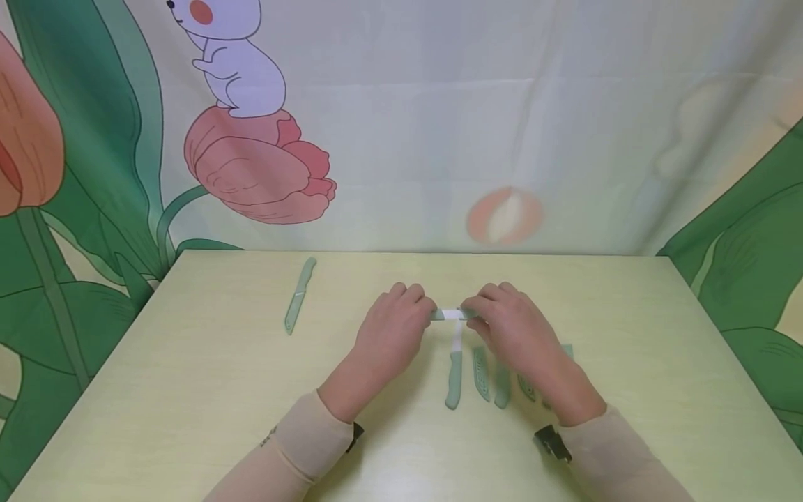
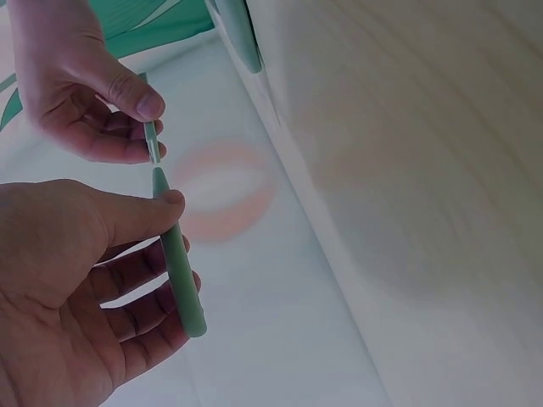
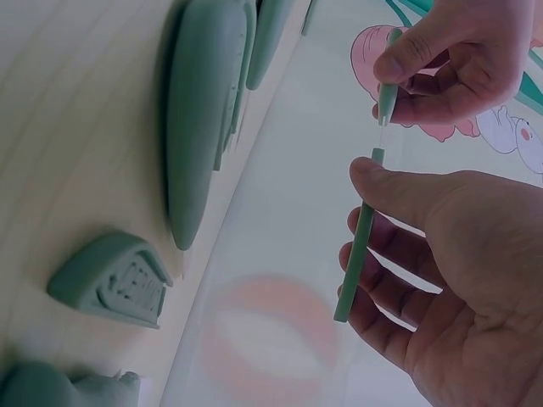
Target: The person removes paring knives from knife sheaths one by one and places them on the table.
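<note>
Both hands are raised over the middle of the table, close together. My left hand (image 1: 392, 326) pinches the green handle (image 2: 182, 288) of a paring knife between thumb and fingers. A short stretch of its white blade (image 1: 452, 314) shows between the hands. With thumb and fingertips, my right hand (image 1: 519, 326) holds a slim green blade sheath (image 3: 358, 263), lined up with the knife; the blade's tip end is hidden. Just below the hands lies another knife (image 1: 454, 380) with a green handle and white blade bare.
To the right of that knife, a green perforated sheath (image 1: 480, 373), another green handle (image 1: 502, 387) and a further sheath (image 1: 526, 388) lie in a row, partly under my right arm. At the table's far left, a sheathed green knife (image 1: 301, 295) rests alone. A printed curtain (image 1: 401, 139) hangs behind.
</note>
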{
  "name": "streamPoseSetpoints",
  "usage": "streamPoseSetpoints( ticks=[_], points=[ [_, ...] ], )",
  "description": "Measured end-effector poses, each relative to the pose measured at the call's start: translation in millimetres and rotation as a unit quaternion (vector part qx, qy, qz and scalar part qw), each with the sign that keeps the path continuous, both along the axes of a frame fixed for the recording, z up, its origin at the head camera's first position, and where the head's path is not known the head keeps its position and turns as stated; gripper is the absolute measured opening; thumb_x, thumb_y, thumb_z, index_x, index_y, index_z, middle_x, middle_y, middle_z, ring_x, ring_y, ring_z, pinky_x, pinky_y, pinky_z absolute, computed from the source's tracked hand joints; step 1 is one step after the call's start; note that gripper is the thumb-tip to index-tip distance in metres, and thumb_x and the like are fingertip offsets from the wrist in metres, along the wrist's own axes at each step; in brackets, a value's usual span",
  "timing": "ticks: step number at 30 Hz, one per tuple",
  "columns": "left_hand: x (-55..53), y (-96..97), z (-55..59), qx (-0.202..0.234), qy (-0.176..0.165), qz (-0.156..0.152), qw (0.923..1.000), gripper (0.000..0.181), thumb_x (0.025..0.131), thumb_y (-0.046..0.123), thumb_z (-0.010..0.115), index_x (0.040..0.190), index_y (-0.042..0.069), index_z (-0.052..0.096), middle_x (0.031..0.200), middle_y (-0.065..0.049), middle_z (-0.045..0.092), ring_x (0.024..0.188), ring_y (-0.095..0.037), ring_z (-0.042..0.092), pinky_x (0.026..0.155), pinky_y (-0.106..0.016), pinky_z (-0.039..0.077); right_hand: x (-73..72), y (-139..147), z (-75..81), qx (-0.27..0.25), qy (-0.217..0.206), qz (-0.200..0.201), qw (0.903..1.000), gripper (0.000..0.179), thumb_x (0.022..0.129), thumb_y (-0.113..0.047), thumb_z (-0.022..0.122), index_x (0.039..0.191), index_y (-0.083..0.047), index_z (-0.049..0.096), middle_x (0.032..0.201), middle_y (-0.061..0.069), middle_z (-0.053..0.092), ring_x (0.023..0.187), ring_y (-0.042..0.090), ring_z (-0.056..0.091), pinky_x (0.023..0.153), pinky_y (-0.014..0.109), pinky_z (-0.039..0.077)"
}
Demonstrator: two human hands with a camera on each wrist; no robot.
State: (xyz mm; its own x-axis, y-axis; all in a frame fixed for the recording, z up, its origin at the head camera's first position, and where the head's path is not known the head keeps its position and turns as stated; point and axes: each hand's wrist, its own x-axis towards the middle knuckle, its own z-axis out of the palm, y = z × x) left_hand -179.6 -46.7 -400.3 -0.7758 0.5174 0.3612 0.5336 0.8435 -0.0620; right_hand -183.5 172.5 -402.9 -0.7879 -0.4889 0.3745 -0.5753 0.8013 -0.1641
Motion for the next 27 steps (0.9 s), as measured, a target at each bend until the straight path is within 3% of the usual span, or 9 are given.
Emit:
streamPoseSetpoints(
  ticks=[27],
  points=[
    [-0.7, -4.4, 4.7, 0.005, -0.013, 0.022, 0.9997, 0.009, 0.094, 0.01, 0.082, 0.103, 0.01, 0.078, 0.086, -0.002, 0.059, 0.076, -0.02, 0.047, 0.062, -0.026, 0.042, -2.6, 8.0, 3.9, -0.016, 0.01, 0.005, 0.9998, 0.029, 0.084, -0.004, 0.09, 0.111, -0.009, 0.08, 0.102, 0.005, 0.073, 0.087, 0.027, 0.06, 0.074, 0.037, 0.052]
  ],
)
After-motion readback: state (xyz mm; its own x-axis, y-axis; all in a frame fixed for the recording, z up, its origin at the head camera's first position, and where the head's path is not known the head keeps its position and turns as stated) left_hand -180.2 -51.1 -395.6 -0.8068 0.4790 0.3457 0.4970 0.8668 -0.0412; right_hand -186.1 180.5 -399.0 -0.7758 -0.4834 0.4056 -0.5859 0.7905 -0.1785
